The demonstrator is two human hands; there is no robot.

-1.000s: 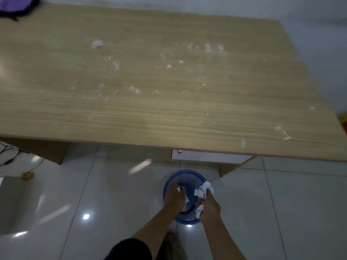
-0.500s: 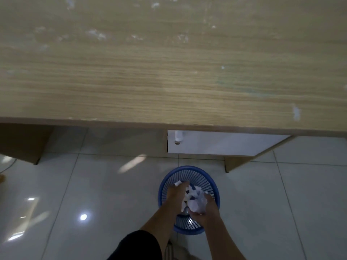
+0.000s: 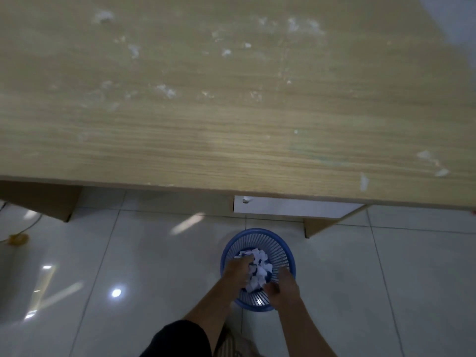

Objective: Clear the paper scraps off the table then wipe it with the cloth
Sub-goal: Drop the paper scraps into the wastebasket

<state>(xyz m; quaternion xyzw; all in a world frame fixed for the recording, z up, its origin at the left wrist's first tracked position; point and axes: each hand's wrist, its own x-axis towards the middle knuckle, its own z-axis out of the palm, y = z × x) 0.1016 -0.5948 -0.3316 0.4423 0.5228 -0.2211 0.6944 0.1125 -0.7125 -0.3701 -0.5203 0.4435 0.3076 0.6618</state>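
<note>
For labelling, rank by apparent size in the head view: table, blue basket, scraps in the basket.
1. table
2. blue basket
3. scraps in the basket
The table is nearer the camera, but it is clearly the largest.

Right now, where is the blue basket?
In the head view, the blue basket stands on the floor, lower centre, in front of the white drawer under the table.

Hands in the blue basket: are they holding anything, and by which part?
Hard to tell. The left hand rests on the paper scraps in the basket, grip unclear; the right hand beside them looks empty.
</note>
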